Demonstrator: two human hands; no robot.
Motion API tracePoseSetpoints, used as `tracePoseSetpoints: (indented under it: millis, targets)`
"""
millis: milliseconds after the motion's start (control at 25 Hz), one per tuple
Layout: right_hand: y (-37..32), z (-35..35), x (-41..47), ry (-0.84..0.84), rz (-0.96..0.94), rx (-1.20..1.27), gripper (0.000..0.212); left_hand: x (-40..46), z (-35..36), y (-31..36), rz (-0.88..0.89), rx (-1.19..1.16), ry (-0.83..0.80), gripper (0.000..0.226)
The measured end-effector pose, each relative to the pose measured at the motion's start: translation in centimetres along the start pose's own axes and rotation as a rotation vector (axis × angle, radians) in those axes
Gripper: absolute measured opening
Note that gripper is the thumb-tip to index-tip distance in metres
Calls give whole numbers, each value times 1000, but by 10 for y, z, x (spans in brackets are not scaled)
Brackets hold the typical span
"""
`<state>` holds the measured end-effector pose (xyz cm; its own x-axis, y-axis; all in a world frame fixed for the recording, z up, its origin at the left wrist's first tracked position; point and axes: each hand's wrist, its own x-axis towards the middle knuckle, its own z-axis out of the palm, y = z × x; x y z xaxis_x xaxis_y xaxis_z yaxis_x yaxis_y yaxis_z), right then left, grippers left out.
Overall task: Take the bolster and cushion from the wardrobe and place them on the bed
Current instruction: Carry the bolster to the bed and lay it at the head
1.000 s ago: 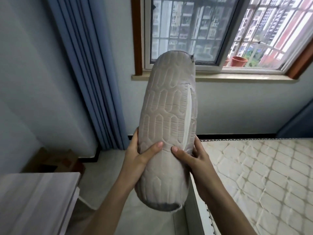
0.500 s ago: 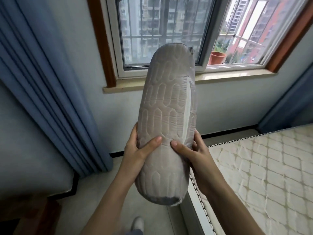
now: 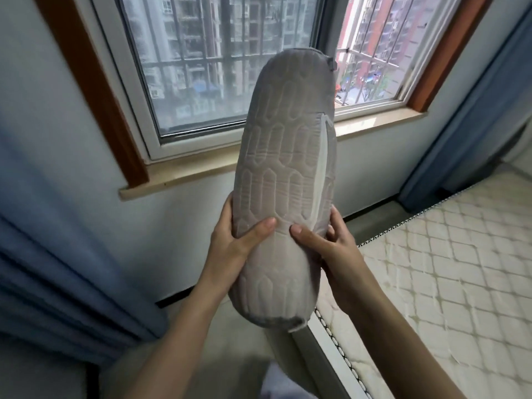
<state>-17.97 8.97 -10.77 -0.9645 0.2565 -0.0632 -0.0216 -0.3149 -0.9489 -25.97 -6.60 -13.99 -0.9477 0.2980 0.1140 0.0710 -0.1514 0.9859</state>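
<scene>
Bolster (image 3: 283, 180), grey and quilted, stands upright in the air, gripped near its lower end by left hand (image 3: 230, 251) and right hand (image 3: 331, 251), beside the bed's (image 3: 446, 283) left edge, before a barred window (image 3: 218, 67).

A window (image 3: 201, 67) with a brown wooden frame and outside bars looks onto apartment blocks. Blue curtains (image 3: 51, 269) hang at both sides, above a pale stone sill (image 3: 184, 175) and tiled floor (image 3: 201, 367).

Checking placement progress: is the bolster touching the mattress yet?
Apart. Head view shows the bolster held upright by both hands, its lower end beside and above the mattress edge.
</scene>
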Motion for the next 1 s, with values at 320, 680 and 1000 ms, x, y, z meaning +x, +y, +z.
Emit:
tracePoseSetpoints:
  millis: [320,680,1000]
  targets:
    - [-14,-24,124,99,-52,-38,68,140,23,-21,-9,-37,-104,80]
    - [-52,-90,217,335,-146,-44,63,279,109,-36,-48,-77,-390,82]
    - [-48,-116,260,614,-213,-64,60,362,155,-61,-79,-20,-642,90]
